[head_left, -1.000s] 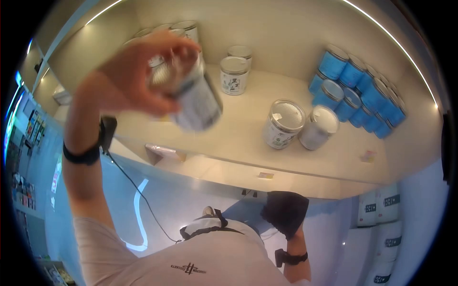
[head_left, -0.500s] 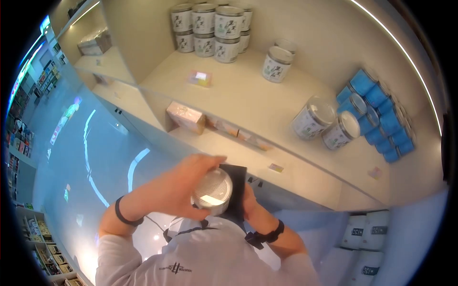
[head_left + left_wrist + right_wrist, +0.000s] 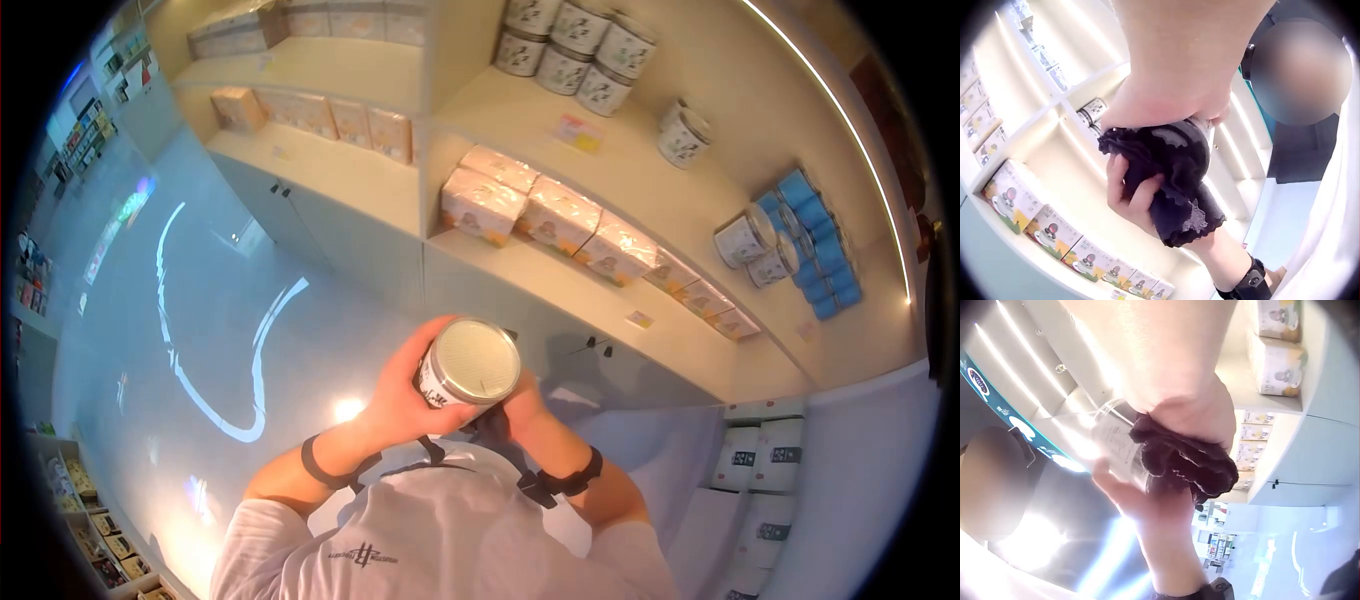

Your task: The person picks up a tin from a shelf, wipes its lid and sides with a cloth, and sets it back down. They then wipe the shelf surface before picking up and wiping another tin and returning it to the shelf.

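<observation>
In front of my chest, my left hand (image 3: 405, 390) grips a labelled can (image 3: 470, 365) with a silvery, ridged lid facing up. My right hand (image 3: 527, 405) is on the can's other side, holding a dark cloth (image 3: 1175, 165) against it. In the left wrist view, the fingers (image 3: 1141, 197) of my right hand curl into the bunched cloth, which covers the can's lower end. The right wrist view has the can's pale side (image 3: 1116, 440) between the left fingers and the cloth. Most of the cloth is hidden under the can in the head view.
Stacked white cans (image 3: 575, 55) stand on the upper shelf, with two white cans (image 3: 745, 240) beside blue cans (image 3: 825, 255) at the right. Boxes (image 3: 560, 215) line the shelf below. Cabinet doors (image 3: 340, 245) lie under it. White cartons (image 3: 770, 455) are stacked at the right.
My left hand has brought the can down from over the shelf to my chest, where it meets the cloth in my right hand. The head view has swung left along the shelves.
</observation>
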Action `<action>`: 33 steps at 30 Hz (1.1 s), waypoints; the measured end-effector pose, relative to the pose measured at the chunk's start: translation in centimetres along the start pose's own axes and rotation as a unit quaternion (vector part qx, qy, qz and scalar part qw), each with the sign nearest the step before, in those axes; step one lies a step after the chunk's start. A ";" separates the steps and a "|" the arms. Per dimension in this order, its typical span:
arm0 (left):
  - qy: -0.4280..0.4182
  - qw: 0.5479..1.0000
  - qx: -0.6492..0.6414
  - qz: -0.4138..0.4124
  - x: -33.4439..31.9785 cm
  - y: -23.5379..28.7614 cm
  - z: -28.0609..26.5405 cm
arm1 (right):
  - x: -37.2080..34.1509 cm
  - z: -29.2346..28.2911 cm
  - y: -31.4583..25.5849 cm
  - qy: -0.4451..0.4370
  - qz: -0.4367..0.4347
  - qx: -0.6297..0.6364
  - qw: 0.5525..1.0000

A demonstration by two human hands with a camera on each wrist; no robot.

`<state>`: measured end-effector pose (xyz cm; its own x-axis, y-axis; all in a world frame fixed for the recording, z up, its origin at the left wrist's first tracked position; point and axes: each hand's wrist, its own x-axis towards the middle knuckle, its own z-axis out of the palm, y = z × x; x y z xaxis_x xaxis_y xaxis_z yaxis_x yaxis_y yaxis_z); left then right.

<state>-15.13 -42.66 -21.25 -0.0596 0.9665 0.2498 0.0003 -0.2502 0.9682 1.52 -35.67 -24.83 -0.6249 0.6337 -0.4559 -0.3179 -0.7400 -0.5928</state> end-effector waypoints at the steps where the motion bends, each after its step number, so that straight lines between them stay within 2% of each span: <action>1: 0.004 1.000 -0.006 -0.005 -1.0 -0.7 -1.3 | 0.5 0.1 1.1 -0.001 -0.002 -0.007 1.000; 2: 0.019 0.999 -0.034 0.013 -1.8 -1.2 -2.4 | 1.5 -1.8 2.7 -0.043 0.006 0.053 0.998; 3: 0.035 0.997 -0.061 0.033 -2.5 -1.4 -3.4 | 2.2 -2.4 3.6 0.007 0.019 0.077 0.997; 5: 0.047 0.997 -0.061 0.029 -3.3 -1.2 -5.2 | 1.3 -3.4 2.6 -0.070 -0.040 0.079 0.994; 7: 0.038 0.978 -0.189 -0.082 -4.0 -1.3 -6.4 | -1.6 -1.7 0.0 -0.150 -0.063 0.084 0.983; 8: 0.012 0.961 -0.247 -0.121 -4.2 -1.2 -6.6 | -2.4 -1.0 -1.2 -0.119 -0.119 -0.033 0.985; 9: 0.009 0.960 -0.251 -0.125 -4.6 -1.2 -6.7 | -3.1 -0.2 -1.0 -0.113 -0.119 -0.032 0.986; 11: -0.019 0.923 -0.319 -0.214 -5.2 -1.2 -6.0 | -4.8 0.8 -0.7 -0.031 -0.253 -0.187 0.949; 12: -0.021 0.911 -0.349 -0.221 -5.4 -1.0 -5.3 | -5.3 1.5 -0.2 -0.029 -0.260 -0.200 0.944; 13: -0.027 0.910 -0.349 -0.220 -5.7 -1.2 -4.6 | -5.7 2.8 0.0 0.026 -0.332 -0.384 0.861; 15: -0.059 0.940 -0.294 -0.163 -6.0 -1.8 -3.1 | -6.1 4.6 0.7 -0.010 -0.432 -0.520 0.737; 16: -0.058 0.942 -0.284 -0.168 -5.9 -0.9 -2.6 | -6.5 5.0 0.6 0.016 -0.476 -0.575 0.665; 17: -0.058 0.944 -0.283 -0.163 -6.0 -0.9 -2.0 | -6.7 5.2 0.5 0.029 -0.513 -0.592 0.621; 19: -0.018 0.952 -0.253 -0.170 -6.5 -0.9 -0.8 | -7.5 5.0 0.2 0.026 -0.525 -0.603 0.600; 20: -0.035 0.955 -0.247 -0.159 -6.6 -0.6 -0.2 | -7.8 4.0 -0.2 0.029 -0.530 -0.598 0.600; 21: -0.041 0.957 -0.241 -0.159 -6.7 -0.4 0.4 | -7.8 2.3 -0.5 -0.030 -0.542 -0.566 0.620; 22: -0.063 0.938 -0.287 -0.184 -7.1 -0.6 1.3 | -7.8 0.6 -0.6 -0.089 -0.551 -0.533 0.636; 23: -0.081 0.915 -0.335 -0.210 -7.5 -0.9 2.3 | -7.7 -1.0 -0.3 -0.087 -0.554 -0.531 0.635; 24: -0.093 0.888 -0.389 -0.228 -7.7 -1.2 3.3 | -7.8 -2.1 -0.3 -0.099 -0.524 -0.445 0.719; 25: -0.095 0.888 -0.387 -0.228 -7.8 -1.2 4.1 | -8.1 -3.2 -0.2 -0.110 -0.487 -0.352 0.792; 27: -0.120 0.853 -0.438 -0.256 -7.8 -1.2 5.6 | -9.3 -4.7 -0.5 -0.097 -0.506 -0.357 0.779; 29: -0.117 0.853 -0.435 -0.263 -7.5 -0.3 7.2 | -11.9 -4.5 -1.3 -0.034 -0.511 -0.428 0.745; 30: -0.091 0.919 -0.316 -0.218 -7.2 0.2 8.2 | -13.3 -3.8 -2.4 -0.020 -0.532 -0.505 0.679; 31: -0.063 0.965 -0.189 -0.170 -7.1 0.4 9.0 | -14.6 -2.7 -3.3 -0.026 -0.555 -0.576 0.600; 33: -0.045 0.968 -0.170 -0.177 -7.4 -0.4 10.3 | -15.1 -3.1 -3.1 -0.025 -0.531 -0.568 0.629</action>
<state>-4.37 -49.16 -23.34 0.0914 0.9925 -0.0813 -0.3341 0.1075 0.9364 14.16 -42.26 -18.14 -0.5211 0.6058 0.6012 0.1221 0.7501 -0.6499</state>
